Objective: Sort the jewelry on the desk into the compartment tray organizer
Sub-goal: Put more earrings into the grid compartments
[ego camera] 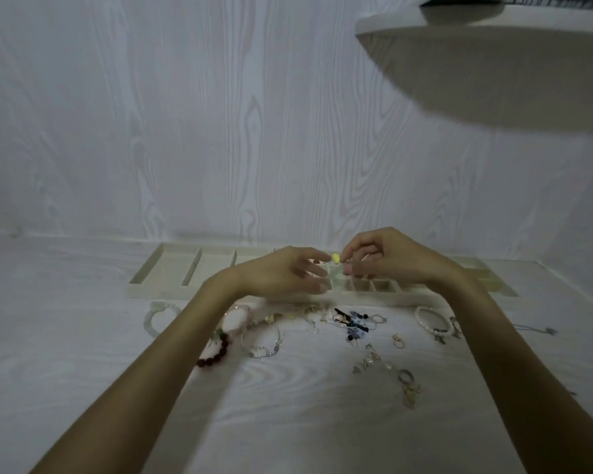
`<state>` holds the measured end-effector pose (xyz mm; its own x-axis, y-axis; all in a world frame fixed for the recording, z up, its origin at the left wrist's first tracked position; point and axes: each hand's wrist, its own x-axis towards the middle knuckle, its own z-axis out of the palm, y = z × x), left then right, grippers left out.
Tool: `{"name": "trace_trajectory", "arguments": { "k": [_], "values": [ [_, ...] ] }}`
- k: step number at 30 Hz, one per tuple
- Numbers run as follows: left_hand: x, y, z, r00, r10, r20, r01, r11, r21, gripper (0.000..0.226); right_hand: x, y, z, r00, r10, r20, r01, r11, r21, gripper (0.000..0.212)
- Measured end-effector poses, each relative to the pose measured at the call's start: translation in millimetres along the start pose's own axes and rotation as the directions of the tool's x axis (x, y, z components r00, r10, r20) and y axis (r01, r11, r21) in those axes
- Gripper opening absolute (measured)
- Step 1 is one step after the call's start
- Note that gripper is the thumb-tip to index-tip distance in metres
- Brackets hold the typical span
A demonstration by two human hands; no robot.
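Note:
A long cream compartment tray lies at the back of the white desk. Both hands hover over its middle. My right hand pinches a small yellow piece of jewelry between thumb and fingertips. My left hand is beside it with relaxed, spread fingers, its fingertips close to the yellow piece. Loose jewelry lies in front of the tray: a dark red bead bracelet, a silver bracelet, a pale green bracelet, a pearl bracelet, dark blue pieces and several small rings and earrings.
The wood-grain wall rises straight behind the tray. A white shelf juts out overhead at the upper right. A thin cord lies at the desk's right edge.

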<state>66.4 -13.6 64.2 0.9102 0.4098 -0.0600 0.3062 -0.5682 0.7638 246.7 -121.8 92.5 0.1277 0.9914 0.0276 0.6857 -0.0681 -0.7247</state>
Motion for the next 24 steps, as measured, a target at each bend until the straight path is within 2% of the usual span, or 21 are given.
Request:
{"name": "trace_trajectory", "arguments": {
  "k": [2, 6, 8, 11, 14, 19, 24],
  "values": [
    [18.6, 5.3, 3.1, 1.0, 0.013, 0.001, -0.013, 0.998, -0.062, 0.048, 3.7, 7.0, -9.1, 0.999, 0.01, -0.041, -0.009, 1.0, 0.022, 0.011],
    [54.9, 0.8, 10.7, 0.987, 0.061, -0.146, -0.079, 0.99, -0.121, 0.029, 15.5, 28.8, -21.9, 0.994, 0.051, -0.1, -0.04, 0.993, 0.111, 0.012],
    [70.5, -5.3, 12.0, 0.98, 0.084, -0.18, -0.11, 0.984, -0.139, 0.025, 21.7, 38.5, -25.8, 0.993, 0.057, -0.102, -0.047, 0.994, 0.098, 0.012],
    [92.0, -14.4, 13.3, 0.975, 0.105, -0.194, -0.127, 0.987, -0.101, 0.025, 34.8, 52.2, -27.9, 0.996, 0.055, -0.065, -0.052, 0.998, 0.044, 0.014],
    [109.4, -21.9, 16.0, 0.965, 0.118, -0.236, -0.14, 0.987, -0.079, 0.019, 47.0, 64.7, -29.4, 0.995, 0.06, -0.083, -0.054, 0.996, 0.073, 0.013],
    [130.6, -27.7, 21.2, 0.965, 0.034, -0.261, -0.075, 0.986, -0.147, 0.002, 59.0, 80.6, -32.9, 0.987, 0.087, -0.136, -0.067, 0.987, 0.145, 0.016],
    [144.4, -34.2, 33.4, 0.94, -0.021, -0.34, -0.064, 0.97, -0.236, 0.012, 60.7, 93.8, -38.1, 0.982, 0.123, -0.146, -0.103, 0.985, 0.135, 0.02]
  ]
}}
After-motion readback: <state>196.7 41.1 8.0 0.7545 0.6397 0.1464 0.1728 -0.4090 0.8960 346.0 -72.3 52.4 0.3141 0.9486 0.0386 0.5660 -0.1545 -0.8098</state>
